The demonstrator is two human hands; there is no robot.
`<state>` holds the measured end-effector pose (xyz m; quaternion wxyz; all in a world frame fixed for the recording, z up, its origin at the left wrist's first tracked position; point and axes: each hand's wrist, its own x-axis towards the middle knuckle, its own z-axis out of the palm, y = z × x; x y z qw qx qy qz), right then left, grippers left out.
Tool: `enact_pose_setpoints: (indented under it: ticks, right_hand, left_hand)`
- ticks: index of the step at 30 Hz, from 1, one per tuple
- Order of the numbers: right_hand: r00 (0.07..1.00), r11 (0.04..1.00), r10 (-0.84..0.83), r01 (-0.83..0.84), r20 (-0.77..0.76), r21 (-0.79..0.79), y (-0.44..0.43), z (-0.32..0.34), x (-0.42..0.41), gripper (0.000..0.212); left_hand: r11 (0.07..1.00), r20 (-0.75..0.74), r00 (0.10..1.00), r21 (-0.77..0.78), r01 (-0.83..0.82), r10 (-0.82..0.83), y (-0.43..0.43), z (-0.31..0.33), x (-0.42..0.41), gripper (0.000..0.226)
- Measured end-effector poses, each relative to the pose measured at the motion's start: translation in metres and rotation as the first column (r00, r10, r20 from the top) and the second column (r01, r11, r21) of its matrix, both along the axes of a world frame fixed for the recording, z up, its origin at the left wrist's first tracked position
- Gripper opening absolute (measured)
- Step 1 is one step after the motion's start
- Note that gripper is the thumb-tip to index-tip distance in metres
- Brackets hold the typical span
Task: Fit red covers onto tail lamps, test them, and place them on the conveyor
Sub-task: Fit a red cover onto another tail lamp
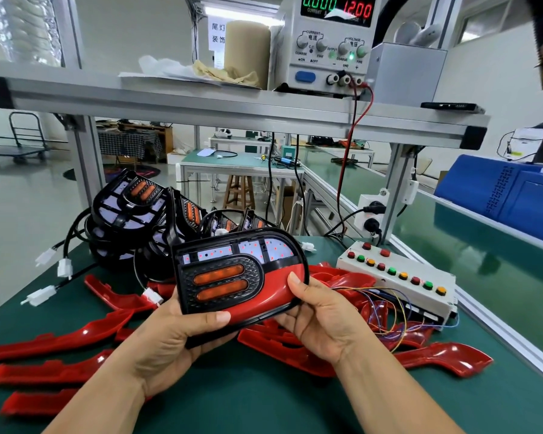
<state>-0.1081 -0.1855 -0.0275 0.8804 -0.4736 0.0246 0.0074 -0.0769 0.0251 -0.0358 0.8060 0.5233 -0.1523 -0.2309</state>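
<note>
1. At far left, loose red covers [60, 339] lie on the green surface [254, 402]; behind them is a heap of bare tail lamps [132, 208] with white plugs trailing.
2. My left grip [176, 333] curls under the tail lamp [220, 277], thumb across its lower edge; the lamp is held up above the surface, face toward me.
3. My right grip [320, 321] clasps the lamp's right end, thumb on the fitted red cover [276, 292]; I judge the fitting step nearly done, with only the seating to press home.
4. Testing comes next, I reckon; the lamp's plug must reach the button box [398, 280]; the power supply [329, 42] reads zero current; the conveyor [467, 245] runs along the right.
5. Hidden behind my hands are the lamp's own lead and plug; I cannot tell whether the cover's rear clips have caught, nor whether the red dots in the lamp are lit or reflections.
</note>
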Motion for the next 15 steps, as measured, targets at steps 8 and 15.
enact_pose_setpoints:
  ticks: [8, 15]
  right_hand:
    - [1.0, 1.0, 0.026, -0.026, 0.013, -0.015, -0.003, 0.003, 0.0, 0.037]
    - [0.976, 0.976, 0.216, -0.215, 0.042, -0.024, -0.016, 0.003, -0.008, 0.061]
  left_hand:
    - [1.0, -0.003, 1.0, -0.021, 0.008, -0.008, 0.0, -0.001, 0.001, 0.074]
    - [0.994, 0.051, 0.995, 0.065, 0.088, -0.091, 0.009, -0.003, 0.005, 0.091]
